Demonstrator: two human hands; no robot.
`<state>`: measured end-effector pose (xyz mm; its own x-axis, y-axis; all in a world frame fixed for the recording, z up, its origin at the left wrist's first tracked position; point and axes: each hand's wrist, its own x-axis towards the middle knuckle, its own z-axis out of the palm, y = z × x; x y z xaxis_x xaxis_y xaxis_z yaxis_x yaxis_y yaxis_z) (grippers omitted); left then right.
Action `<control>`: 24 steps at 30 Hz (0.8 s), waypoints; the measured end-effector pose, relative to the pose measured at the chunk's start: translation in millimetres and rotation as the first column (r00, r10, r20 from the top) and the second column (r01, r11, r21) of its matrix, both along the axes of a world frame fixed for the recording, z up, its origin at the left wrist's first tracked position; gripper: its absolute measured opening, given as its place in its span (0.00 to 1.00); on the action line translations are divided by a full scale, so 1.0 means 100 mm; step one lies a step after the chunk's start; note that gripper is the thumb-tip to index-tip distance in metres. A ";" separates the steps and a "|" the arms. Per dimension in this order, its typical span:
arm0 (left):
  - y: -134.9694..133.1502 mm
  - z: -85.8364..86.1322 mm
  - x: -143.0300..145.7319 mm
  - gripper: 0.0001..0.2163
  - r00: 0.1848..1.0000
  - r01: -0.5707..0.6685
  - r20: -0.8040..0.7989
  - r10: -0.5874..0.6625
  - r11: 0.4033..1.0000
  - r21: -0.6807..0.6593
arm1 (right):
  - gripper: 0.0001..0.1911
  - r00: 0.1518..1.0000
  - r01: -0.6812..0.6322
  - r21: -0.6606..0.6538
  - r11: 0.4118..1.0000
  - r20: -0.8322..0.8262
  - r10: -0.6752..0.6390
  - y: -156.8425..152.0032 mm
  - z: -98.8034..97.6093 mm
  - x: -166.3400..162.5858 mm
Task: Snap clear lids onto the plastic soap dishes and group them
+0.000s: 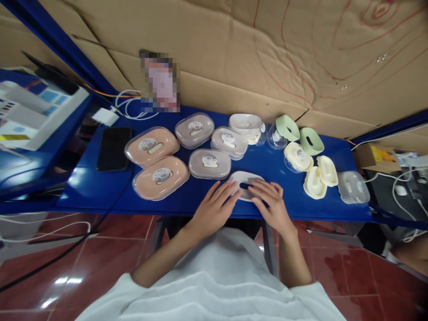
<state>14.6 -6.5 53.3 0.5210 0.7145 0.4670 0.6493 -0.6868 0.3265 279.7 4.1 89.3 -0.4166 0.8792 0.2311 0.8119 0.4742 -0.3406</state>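
Note:
A pale oval soap-dish insert (245, 179) with a dark slot lies on the blue table (100, 187) near the front edge. My left hand (214, 209) rests flat with its fingertips on the insert's left side. My right hand (270, 203) lies with its fingers over the insert's right side. Both hands touch it with spread fingers; neither has lifted it.
Closed boxes with clear lids stand behind: two peach ones (152, 146), several grey ones (209, 163). To the right lie green rings (311, 141), cream trays (327, 170) and a clear lid (353, 187). A black phone (114, 148) lies left. Cardboard lines the back.

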 end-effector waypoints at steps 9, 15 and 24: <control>-0.11 -0.02 -0.08 0.13 0.999 0.045 0.031 -0.043 0.998 -0.054 | 0.24 0.953 -0.026 0.139 0.990 0.301 -0.017 1.87 0.25 -0.36; -0.17 -0.13 -0.21 0.12 0.990 -0.018 0.135 0.026 0.998 -0.060 | 0.14 0.951 0.036 0.137 0.990 0.301 -0.077 2.33 0.34 -0.46; -0.11 -0.12 -0.18 0.10 0.991 -0.023 0.133 0.027 0.999 -0.032 | 0.12 0.996 0.055 0.332 0.942 0.054 -0.077 0.89 0.43 -0.09</control>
